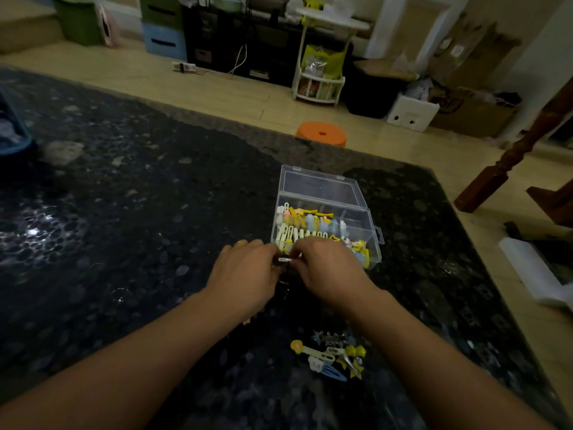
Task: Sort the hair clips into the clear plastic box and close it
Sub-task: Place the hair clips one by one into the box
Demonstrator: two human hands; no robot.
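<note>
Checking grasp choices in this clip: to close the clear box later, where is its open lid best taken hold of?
Grip the lid at its far edge, where two small latch tabs stick out. It lies flat behind the clear box, hinged along the box's rear wall, so reach over from the far side and fold it toward the person.

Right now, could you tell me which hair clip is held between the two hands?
The small silvery metal hair clip, gripped by left hand and right hand; the others lie in the clear plastic box or loose pile.

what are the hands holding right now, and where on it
Both hands, left and right, pinch a small silvery hair clip between them, apparently one at each end.
</note>
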